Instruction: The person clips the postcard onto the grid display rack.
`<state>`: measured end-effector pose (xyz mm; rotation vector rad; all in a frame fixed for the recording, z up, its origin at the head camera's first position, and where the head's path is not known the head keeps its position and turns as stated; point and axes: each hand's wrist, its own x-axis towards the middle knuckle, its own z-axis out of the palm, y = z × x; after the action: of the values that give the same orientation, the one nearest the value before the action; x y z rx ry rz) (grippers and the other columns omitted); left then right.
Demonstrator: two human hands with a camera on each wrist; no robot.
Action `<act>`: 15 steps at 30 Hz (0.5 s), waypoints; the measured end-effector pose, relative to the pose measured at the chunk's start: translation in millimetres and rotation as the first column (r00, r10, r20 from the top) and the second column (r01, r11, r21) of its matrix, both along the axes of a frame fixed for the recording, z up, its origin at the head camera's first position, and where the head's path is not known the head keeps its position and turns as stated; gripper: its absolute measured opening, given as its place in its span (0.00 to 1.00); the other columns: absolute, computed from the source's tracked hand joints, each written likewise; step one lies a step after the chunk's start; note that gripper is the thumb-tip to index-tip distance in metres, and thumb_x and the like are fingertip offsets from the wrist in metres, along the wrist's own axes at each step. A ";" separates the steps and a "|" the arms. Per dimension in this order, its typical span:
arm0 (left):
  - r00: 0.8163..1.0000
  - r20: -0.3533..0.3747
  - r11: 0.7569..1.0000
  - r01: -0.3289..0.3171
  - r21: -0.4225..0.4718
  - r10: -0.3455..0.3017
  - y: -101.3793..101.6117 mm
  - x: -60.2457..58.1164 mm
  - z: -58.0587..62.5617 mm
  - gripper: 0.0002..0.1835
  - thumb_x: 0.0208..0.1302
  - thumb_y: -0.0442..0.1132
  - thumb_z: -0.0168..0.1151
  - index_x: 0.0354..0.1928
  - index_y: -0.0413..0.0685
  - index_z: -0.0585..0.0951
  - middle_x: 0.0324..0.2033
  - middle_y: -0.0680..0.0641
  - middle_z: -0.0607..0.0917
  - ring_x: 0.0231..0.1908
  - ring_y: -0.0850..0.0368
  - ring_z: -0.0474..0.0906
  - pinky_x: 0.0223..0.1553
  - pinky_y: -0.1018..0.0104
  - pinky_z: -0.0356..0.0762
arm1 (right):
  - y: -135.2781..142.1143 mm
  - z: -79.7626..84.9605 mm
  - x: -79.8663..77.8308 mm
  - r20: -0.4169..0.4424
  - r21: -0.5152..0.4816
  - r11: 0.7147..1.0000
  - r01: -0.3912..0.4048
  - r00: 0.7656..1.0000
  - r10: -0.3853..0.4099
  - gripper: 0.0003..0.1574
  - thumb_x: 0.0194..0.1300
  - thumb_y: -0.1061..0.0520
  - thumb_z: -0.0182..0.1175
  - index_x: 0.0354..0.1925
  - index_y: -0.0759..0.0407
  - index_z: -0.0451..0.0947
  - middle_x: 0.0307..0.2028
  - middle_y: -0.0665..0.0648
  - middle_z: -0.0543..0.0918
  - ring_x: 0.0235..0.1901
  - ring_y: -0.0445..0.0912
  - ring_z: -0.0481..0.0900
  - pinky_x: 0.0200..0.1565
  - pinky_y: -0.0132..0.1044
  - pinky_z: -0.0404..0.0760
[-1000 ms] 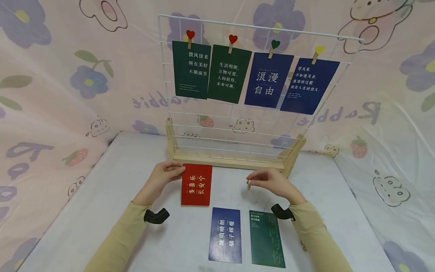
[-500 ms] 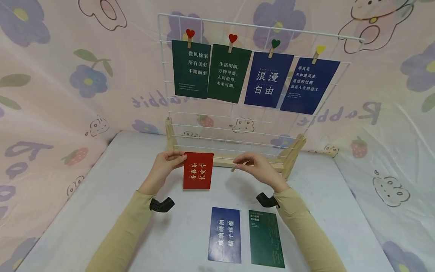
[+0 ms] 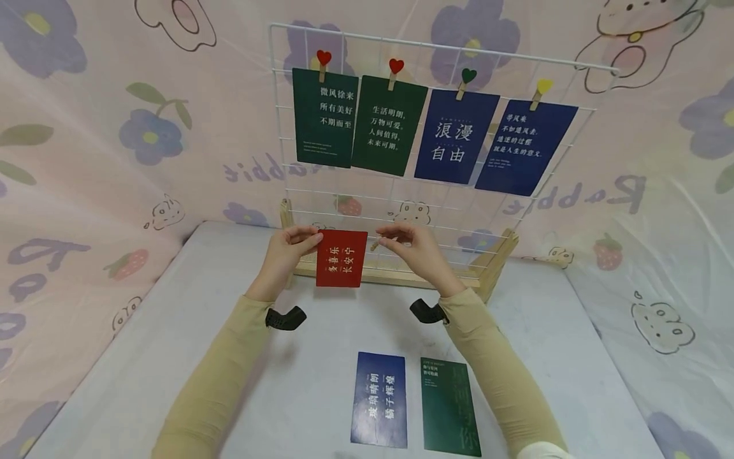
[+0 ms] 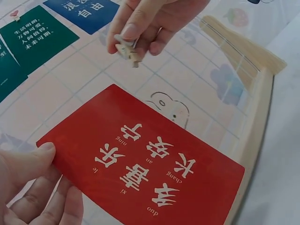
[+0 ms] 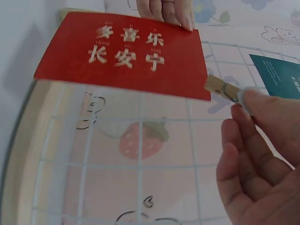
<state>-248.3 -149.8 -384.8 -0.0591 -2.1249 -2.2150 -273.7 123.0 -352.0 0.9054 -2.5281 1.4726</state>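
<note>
My left hand pinches a red card by its upper left corner, thumb in front. The card hangs in front of the lower part of a white wire grid, its lettering turned sideways. Just right of the card, my right hand pinches a small wooden clothespin between thumb and fingers. In the right wrist view the clothespin's tip is close by a corner of the card; whether they touch I cannot tell. Two green and two blue cards hang along the grid's top, such as the leftmost green card, from heart-topped clothespins.
The grid stands in a wooden base at the back of a white table. A blue card and a green card lie at the table's front. Patterned cloth surrounds the table.
Both hands have risen toward the grid. The red card has come up off the tabletop area with my left hand, and my right hand has moved leftward with the clothespin, closer to the card.
</note>
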 end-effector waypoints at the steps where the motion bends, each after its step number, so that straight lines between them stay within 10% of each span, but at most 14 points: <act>1: 1.000 -0.006 1.000 -0.007 -0.002 0.007 0.9 -1.9 1.7 0.16 0.63 0.38 0.64 0.49 0.36 0.78 0.44 0.43 0.82 0.46 0.53 0.80 0.51 0.64 0.78 | -2.1 2.2 -1.4 -0.008 0.000 1.000 0.004 1.000 -0.004 0.13 0.65 0.58 0.63 0.48 0.59 0.82 0.41 0.54 0.84 0.40 0.45 0.79 0.46 0.43 0.79; 15: 0.992 -0.114 0.999 -0.050 0.004 0.050 8.7 -20.4 24.3 0.13 0.63 0.38 0.65 0.47 0.39 0.80 0.42 0.44 0.82 0.46 0.52 0.79 0.51 0.63 0.77 | -21.1 24.1 -22.3 -0.102 -0.028 0.995 0.092 0.990 -0.094 0.13 0.66 0.57 0.62 0.48 0.58 0.82 0.42 0.52 0.83 0.42 0.43 0.78 0.45 0.38 0.78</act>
<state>-268.8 -141.0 -360.4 -0.1286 -2.0431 -2.1304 -296.0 101.9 -327.9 0.8254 -2.4393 1.3880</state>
